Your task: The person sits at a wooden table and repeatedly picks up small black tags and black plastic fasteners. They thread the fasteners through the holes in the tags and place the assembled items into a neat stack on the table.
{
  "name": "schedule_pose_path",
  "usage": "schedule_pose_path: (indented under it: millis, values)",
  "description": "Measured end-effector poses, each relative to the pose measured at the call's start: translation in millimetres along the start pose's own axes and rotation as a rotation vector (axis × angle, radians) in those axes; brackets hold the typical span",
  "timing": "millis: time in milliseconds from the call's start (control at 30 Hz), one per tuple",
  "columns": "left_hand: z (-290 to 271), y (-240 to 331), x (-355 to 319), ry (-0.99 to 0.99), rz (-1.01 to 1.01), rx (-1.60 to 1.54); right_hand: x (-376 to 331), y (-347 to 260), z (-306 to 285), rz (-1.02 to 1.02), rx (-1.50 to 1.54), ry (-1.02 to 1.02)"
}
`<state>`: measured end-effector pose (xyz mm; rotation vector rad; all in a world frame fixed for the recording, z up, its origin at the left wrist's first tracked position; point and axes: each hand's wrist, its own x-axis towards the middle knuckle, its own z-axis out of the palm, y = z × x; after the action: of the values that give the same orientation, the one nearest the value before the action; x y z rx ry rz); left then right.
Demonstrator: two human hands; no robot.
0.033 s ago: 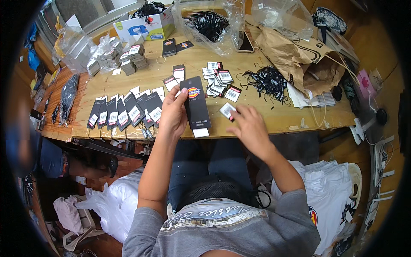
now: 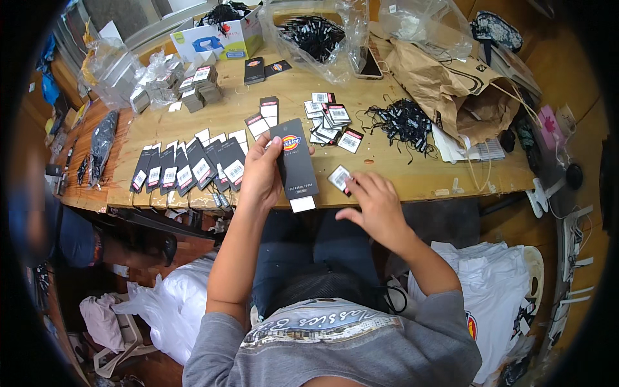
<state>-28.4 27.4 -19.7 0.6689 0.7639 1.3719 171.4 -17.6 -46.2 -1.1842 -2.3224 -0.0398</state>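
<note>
My left hand (image 2: 261,169) is closed on a tall black hang tag (image 2: 296,169), thumb on its front and fingers behind. A white slip (image 2: 302,204) sticks out below the tag's lower end. My right hand (image 2: 376,205) has its thumb spread away from the fingers. Its fingertips touch the right edge of a small barcode card (image 2: 339,178) near the table's front edge. Beyond lies a loose pile of similar barcode cards (image 2: 337,115). Two more cards (image 2: 269,111) lie behind my left hand. To the left, a row of black hang tags with barcode labels (image 2: 201,166) overlaps along the edge.
On the wooden table (image 2: 393,177), black tag strings (image 2: 403,126) lie heaped at right beside a brown paper bag (image 2: 445,84). A clear bag of black strings (image 2: 313,39), a phone (image 2: 369,64), a box (image 2: 216,42) and card stacks (image 2: 201,87) stand farther back.
My right hand has shifted slightly, its thumb opening away from the barcode card. The card has moved a little left and nearer. The left hand's tag is tilted slightly differently.
</note>
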Motion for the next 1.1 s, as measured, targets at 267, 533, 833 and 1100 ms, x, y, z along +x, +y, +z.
schedule_pose_path:
  millis: [267, 533, 833, 1100]
  values:
    - [4, -11, -7, -0.055, -0.062, 0.260, 0, 11, -18, -0.135, 0.373, 0.166]
    - [8, -28, -25, -0.333, -0.313, 0.205, 29, 17, -23, -0.332, 0.346, 0.148]
    - [7, -31, -26, -0.259, -0.306, 0.141, 96, 139, -18, 0.424, 0.052, -0.036]
    - [2, -28, -31, -0.261, -0.323, 0.111, 118, 140, -2, 0.569, -0.135, -0.272]
